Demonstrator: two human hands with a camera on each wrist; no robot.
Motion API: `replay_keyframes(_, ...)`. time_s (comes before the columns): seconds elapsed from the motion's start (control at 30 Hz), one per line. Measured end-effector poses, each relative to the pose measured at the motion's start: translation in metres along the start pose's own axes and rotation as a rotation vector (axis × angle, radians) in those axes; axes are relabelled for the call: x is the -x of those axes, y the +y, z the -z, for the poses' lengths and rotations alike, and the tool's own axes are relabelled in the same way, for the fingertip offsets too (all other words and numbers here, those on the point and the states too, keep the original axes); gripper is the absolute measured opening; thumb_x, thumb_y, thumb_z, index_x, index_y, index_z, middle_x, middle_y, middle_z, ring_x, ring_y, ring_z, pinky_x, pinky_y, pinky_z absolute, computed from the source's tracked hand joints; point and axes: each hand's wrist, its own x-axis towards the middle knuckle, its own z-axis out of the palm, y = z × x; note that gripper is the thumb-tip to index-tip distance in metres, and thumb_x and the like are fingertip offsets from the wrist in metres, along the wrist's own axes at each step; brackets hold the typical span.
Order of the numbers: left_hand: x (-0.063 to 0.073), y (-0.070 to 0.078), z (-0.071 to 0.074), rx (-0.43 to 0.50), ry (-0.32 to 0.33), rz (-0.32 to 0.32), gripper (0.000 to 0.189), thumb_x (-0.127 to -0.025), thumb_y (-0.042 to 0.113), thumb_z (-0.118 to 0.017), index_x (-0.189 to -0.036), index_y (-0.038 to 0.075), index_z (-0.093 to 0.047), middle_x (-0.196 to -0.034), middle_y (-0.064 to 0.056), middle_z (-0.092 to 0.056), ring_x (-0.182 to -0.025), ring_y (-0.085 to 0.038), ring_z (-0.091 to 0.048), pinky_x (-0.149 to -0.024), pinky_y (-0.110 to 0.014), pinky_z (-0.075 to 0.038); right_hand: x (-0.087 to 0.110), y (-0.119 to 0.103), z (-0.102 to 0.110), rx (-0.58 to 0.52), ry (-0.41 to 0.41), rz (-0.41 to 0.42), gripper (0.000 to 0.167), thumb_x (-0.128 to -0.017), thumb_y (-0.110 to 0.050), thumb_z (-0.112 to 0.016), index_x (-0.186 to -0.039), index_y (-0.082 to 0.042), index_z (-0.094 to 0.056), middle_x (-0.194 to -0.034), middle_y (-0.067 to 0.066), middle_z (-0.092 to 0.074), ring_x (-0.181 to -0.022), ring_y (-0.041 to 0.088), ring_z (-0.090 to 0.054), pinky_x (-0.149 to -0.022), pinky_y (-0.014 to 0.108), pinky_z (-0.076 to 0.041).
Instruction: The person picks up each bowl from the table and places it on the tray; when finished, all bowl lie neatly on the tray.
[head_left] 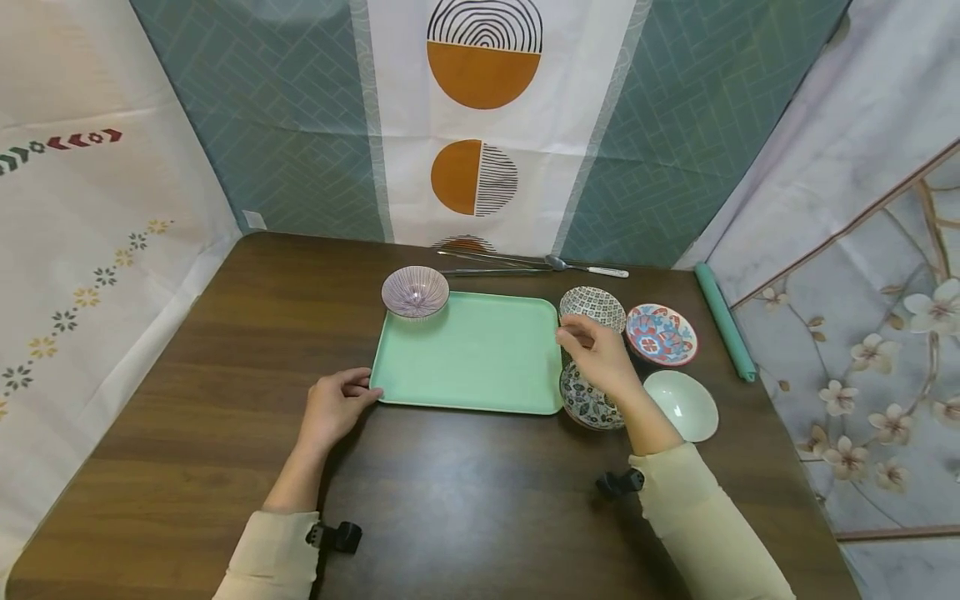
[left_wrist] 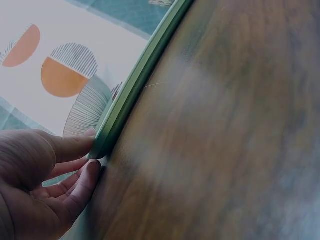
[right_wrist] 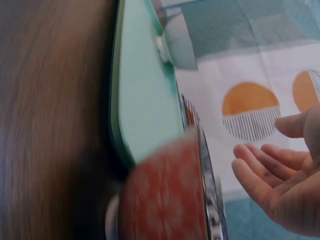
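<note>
Stretching lengthwise left to right on the table (head_left: 457,500), the green tray (head_left: 472,358) is pinched at its near left corner by the left hand (head_left: 335,406). Its far left corner is hidden by a purple bowl (head_left: 416,292); at right, two patterned bowls (head_left: 585,400) are partly screened by the right hand (head_left: 602,357), thumb and fingers apart, contact hard to judge.

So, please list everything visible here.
Tray: one, mint, table centre
Striped bowl: one, purple, tray's far left
Lattice bowl: one, greyish, tray's right
Floral bowl: one, greyish, tray's near right
Painted bowl: one, multicoloured, right
Plain bowl: one, white, near right
Spoon: one, silvery, behind tray
Thin utensils: count unclear, dark, behind tray
Roll: one, teal, right edge
Table: one, brown, underneath
Cloths: several, multicoloured, three sides
Wrist cameras: two, black, wrists
Sleeves: two, cream, forearms
Left hand: one, pinching tray
Right hand: one, above bowls
</note>
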Motion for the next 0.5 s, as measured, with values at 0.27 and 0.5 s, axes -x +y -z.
replay_keyframes(0.27,0.000,0.001,0.000,-0.015,0.009,-0.011,0.037,-0.088,0.010,-0.080,-0.119,-0.007,-0.070,-0.099,-0.020,-0.074,-0.088,-0.031,-0.073,-0.074,-0.037,-0.058,0.017,0.022,0.033,0.086,0.137,0.058,0.039,-0.103,-0.021,-0.061,-0.133,0.004,-0.061,-0.119,0.023,-0.068,-0.110,0.037,-0.065,-0.094,0.040,-0.051)
replay_keyframes(0.5,0.001,0.002,0.000,-0.018,0.004,-0.005,0.037,-0.088,0.010,-0.079,-0.120,-0.007,-0.070,-0.099,-0.020,-0.073,-0.089,-0.031,-0.073,-0.073,-0.035,-0.058,0.035,0.046,0.062,0.210,0.299,0.167,0.032,-0.100,-0.013,-0.065,-0.125,0.006,-0.065,-0.113,0.024,-0.071,-0.103,0.039,-0.069,-0.087,0.041,-0.056)
